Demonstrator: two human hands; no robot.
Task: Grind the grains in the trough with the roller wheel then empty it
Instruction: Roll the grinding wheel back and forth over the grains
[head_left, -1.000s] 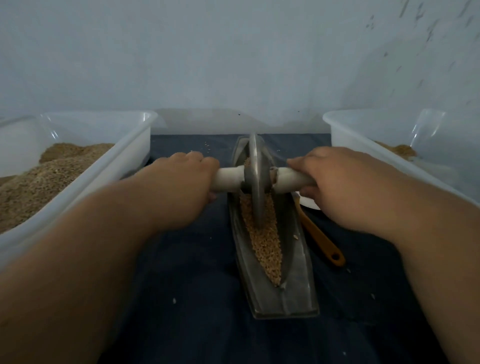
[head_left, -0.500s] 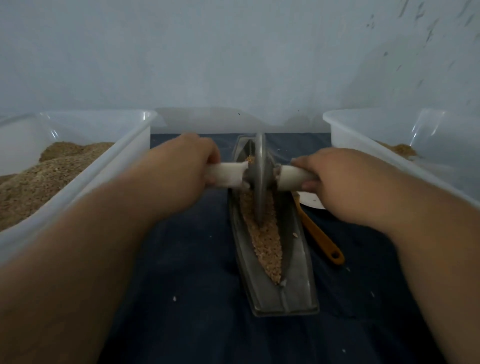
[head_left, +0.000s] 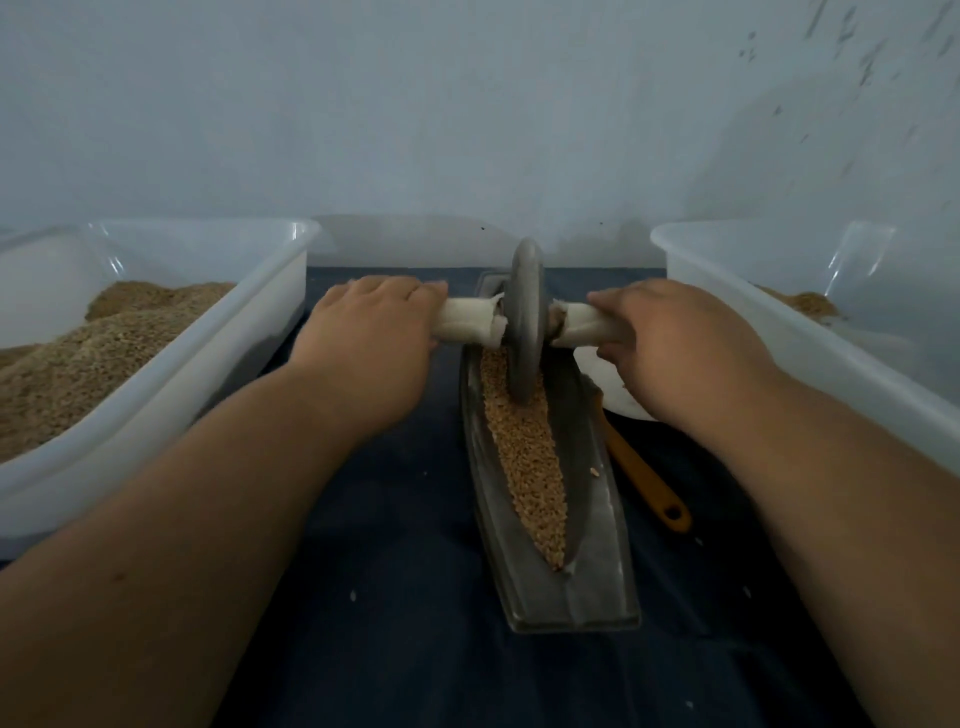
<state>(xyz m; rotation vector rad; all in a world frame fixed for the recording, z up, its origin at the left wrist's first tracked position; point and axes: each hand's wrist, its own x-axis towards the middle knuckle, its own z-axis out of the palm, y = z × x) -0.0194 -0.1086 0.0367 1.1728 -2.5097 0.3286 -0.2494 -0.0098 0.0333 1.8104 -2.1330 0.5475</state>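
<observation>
- Dark blue cloth (head_left: 415, 639) covers the work surface; a pale wall (head_left: 467, 104) rises behind its far edge.
- Trough (head_left: 571, 597): long metal boat shape, lying lengthwise at the middle of the cloth, blunt end toward the near edge.
- Grains (head_left: 530, 467): tan strip filling the trough channel, tapering to a point at the near end.
- Roller wheel (head_left: 524, 322): grey disc standing on edge in the far half of the trough, rim down in the grains. A white-wrapped handle (head_left: 467, 325) projects from each side.
- Left grip (head_left: 374, 338): fingers curled over the left handle stub, closed round it.
- Right grip (head_left: 675, 343): fingers curled round the right handle stub, likewise closed.
- Orange-handled tool (head_left: 644, 478): flat on the cloth just beside the trough's right side; a white rounded piece (head_left: 608, 384) at its far end is partly hidden under the right grip.
- Left bin (head_left: 208, 374): translucent plastic along the cloth's left edge, heaped with tan grain.
- Right bin (head_left: 779, 322): translucent plastic along the right edge; a small tan heap shows inside.
- Stray grains (head_left: 353, 596): scattered on the cloth.
</observation>
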